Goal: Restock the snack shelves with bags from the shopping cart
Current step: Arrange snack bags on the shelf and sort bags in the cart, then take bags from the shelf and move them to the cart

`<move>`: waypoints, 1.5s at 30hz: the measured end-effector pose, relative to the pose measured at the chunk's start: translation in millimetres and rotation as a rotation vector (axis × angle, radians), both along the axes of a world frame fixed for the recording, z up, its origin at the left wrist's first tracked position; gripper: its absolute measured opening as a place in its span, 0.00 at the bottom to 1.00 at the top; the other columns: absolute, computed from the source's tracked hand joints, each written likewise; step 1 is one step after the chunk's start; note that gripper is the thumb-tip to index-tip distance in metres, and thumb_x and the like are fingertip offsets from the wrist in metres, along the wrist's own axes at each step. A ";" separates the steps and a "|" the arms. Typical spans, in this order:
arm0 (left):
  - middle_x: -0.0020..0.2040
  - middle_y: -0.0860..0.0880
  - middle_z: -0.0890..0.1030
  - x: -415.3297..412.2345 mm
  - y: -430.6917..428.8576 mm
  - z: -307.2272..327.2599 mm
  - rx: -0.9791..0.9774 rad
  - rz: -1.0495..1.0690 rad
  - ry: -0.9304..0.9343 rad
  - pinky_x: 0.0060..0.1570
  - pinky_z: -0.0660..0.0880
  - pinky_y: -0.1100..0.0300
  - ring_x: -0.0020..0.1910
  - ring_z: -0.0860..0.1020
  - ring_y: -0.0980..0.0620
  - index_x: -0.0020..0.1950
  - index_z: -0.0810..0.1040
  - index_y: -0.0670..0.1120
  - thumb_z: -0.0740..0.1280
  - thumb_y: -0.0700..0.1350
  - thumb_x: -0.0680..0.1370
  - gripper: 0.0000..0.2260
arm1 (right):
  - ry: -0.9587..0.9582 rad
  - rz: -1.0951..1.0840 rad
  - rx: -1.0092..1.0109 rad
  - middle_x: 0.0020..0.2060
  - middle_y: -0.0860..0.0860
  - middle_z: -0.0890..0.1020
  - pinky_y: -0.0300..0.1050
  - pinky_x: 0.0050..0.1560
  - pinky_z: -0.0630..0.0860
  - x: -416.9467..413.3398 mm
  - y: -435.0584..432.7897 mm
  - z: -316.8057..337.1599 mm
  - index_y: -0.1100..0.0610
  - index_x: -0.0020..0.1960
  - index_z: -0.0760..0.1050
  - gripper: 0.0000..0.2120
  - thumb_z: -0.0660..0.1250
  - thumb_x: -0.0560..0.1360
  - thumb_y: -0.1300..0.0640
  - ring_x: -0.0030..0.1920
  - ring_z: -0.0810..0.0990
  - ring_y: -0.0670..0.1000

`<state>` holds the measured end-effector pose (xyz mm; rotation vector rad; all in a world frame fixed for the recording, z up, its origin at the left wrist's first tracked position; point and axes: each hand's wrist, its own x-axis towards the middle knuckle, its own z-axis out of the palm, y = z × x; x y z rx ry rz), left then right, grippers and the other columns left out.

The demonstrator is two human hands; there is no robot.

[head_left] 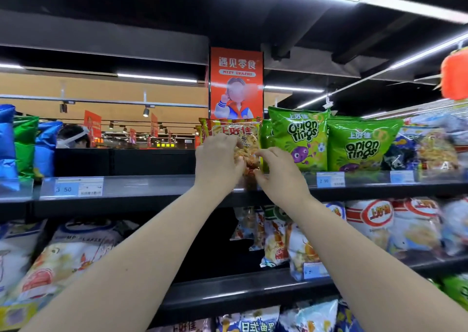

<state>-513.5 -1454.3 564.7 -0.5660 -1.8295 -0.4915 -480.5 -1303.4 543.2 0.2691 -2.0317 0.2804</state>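
A red and yellow snack bag (240, 134) stands upright on the top shelf (152, 184), just left of the green onion rings bags (301, 139). My left hand (217, 162) grips the bag's left side with curled fingers. My right hand (278, 172) pinches its lower right edge. Both arms reach up from below. The bag's lower part is hidden behind my hands. No shopping cart is in view.
Left of the bag the top shelf has a bare stretch up to blue and green bags (22, 144). The shelf below (228, 291) holds white snack bags with a dark gap in the middle. A person's head (73, 136) shows beyond the shelf. A red sign (236, 83) hangs above.
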 end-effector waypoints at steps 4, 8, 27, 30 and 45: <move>0.54 0.50 0.77 15.5 49.3 -23.2 -0.201 -0.013 0.015 0.52 0.68 0.49 0.56 0.74 0.44 0.57 0.77 0.51 0.68 0.47 0.72 0.14 | 0.034 -0.082 0.065 0.55 0.54 0.78 0.52 0.53 0.75 34.4 46.0 -24.7 0.58 0.61 0.76 0.18 0.68 0.72 0.64 0.57 0.74 0.58; 0.48 0.49 0.79 30.6 109.3 -50.2 -0.296 -0.094 0.039 0.50 0.66 0.49 0.50 0.75 0.42 0.52 0.80 0.51 0.68 0.47 0.66 0.15 | 0.000 -0.308 0.083 0.50 0.55 0.80 0.55 0.49 0.78 78.0 108.7 -54.6 0.60 0.58 0.78 0.18 0.70 0.68 0.66 0.52 0.77 0.61; 0.56 0.49 0.75 274.1 501.3 -164.1 -0.519 -0.689 -0.096 0.53 0.64 0.50 0.57 0.71 0.44 0.59 0.74 0.51 0.63 0.52 0.74 0.15 | -0.371 -1.055 0.029 0.55 0.53 0.76 0.51 0.53 0.73 370.7 418.1 -149.8 0.56 0.64 0.71 0.17 0.65 0.76 0.59 0.58 0.72 0.57; 0.56 0.49 0.75 318.5 569.1 -181.2 -0.531 -0.767 -0.141 0.56 0.64 0.50 0.58 0.72 0.44 0.58 0.74 0.52 0.63 0.51 0.74 0.13 | -0.483 -1.140 -0.003 0.57 0.53 0.74 0.51 0.54 0.71 418.7 473.4 -161.8 0.54 0.63 0.70 0.14 0.62 0.78 0.58 0.59 0.71 0.56; 0.57 0.49 0.75 444.7 841.7 -324.8 -0.775 -1.010 -0.382 0.58 0.64 0.49 0.60 0.70 0.44 0.60 0.75 0.51 0.64 0.47 0.73 0.15 | -0.562 -1.367 -0.293 0.43 0.58 0.79 0.58 0.44 0.74 558.1 713.4 -305.9 0.59 0.52 0.79 0.14 0.68 0.67 0.67 0.47 0.76 0.64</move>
